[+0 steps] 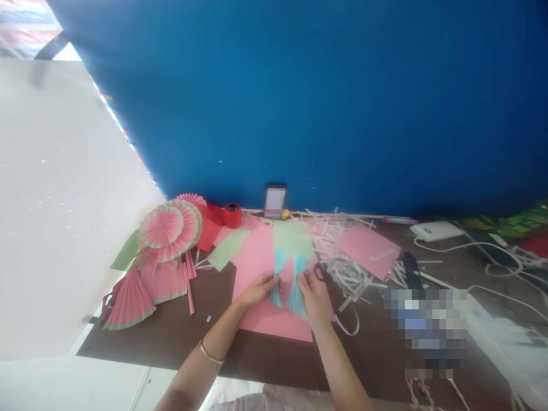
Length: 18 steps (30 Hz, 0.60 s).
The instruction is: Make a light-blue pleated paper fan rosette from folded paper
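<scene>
My left hand (259, 288) pinches a narrow strip of pleated light blue paper (278, 264) between thumb and fingers. A second light blue pleated paper (296, 301), fanned wider at its lower end, is gripped at its right edge by my right hand (313, 295). Whether the two blue parts are joined, I cannot tell. Both are over a large pink sheet (274, 325), with a light green sheet (293, 237) just beyond them. A dark loop, perhaps a scissors handle (319, 272), shows beside my right hand.
At left lie pink pleated rosettes (160, 225) and a pink paper fan (131, 302). A red tape roll (232, 216) stands near the blue wall (299, 103). White paper strips (349, 274) and a pink sheet (370, 249) lie right. Further right are a white device (436, 230) and cables.
</scene>
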Tool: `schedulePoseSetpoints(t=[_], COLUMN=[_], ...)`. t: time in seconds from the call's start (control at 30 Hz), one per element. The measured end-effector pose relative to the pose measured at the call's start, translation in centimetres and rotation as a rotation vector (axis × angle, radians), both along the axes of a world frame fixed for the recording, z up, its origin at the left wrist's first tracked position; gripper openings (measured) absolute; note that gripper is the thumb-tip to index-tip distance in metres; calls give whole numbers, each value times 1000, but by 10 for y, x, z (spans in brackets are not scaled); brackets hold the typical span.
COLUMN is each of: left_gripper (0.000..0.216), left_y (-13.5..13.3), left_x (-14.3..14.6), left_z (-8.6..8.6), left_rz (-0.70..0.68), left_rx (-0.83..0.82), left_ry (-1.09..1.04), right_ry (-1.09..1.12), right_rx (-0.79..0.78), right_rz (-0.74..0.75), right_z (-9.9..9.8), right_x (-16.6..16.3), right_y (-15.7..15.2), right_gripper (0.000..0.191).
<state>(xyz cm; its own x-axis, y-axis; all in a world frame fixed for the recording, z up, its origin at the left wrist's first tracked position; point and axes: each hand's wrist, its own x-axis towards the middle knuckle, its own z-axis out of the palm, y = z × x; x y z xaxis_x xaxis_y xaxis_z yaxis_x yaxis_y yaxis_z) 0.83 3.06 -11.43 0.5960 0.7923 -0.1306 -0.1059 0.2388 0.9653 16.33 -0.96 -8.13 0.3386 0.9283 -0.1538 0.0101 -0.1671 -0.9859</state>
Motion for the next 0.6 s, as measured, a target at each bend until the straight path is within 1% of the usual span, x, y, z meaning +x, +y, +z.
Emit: schedulePoseSetpoints(t=[0.2, 0.33, 0.47, 0.6], left_gripper=[46, 46, 48, 50], left_y=[-2, -3, -4, -3], left_x=[4, 5, 4, 4], left_z=[-4, -2, -2, -5], left_rz=[0, -10, -3, 1], left_rx=[15, 33, 91, 126], left_ry=[-23, -8, 36, 53], right_ry=[171, 265, 288, 253], right_rx=[26, 62, 99, 90], right_rz=[97, 126, 158, 167], right_z=[6, -3, -13, -11], right_x=[-2, -3, -3, -2], right_y=[-1, 0, 0, -3], right_gripper=[38, 38, 33, 34])
